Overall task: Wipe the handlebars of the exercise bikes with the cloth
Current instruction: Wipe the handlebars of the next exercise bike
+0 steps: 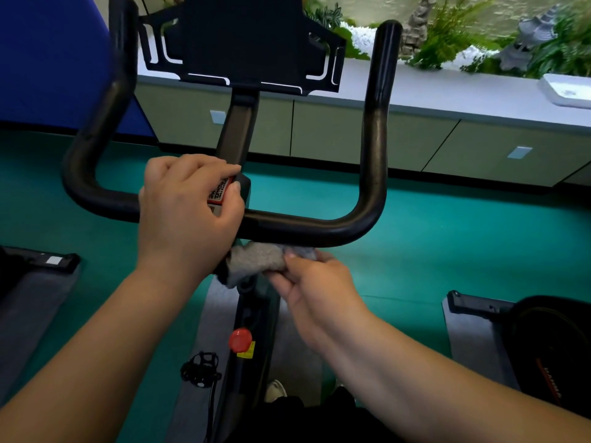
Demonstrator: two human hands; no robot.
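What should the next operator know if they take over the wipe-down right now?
Left hand: curled over the middle of the handlebar, beside the red label at the stem, steadying it.
Right hand: pinches the grey cloth, bunched against the underside of the crossbar just right of centre.
Done: cannot tell from this view how much is already wiped.
Left: probably the crossbar and both upright grips, then the neighbouring bikes, whose parts show at the lower left and right edges.
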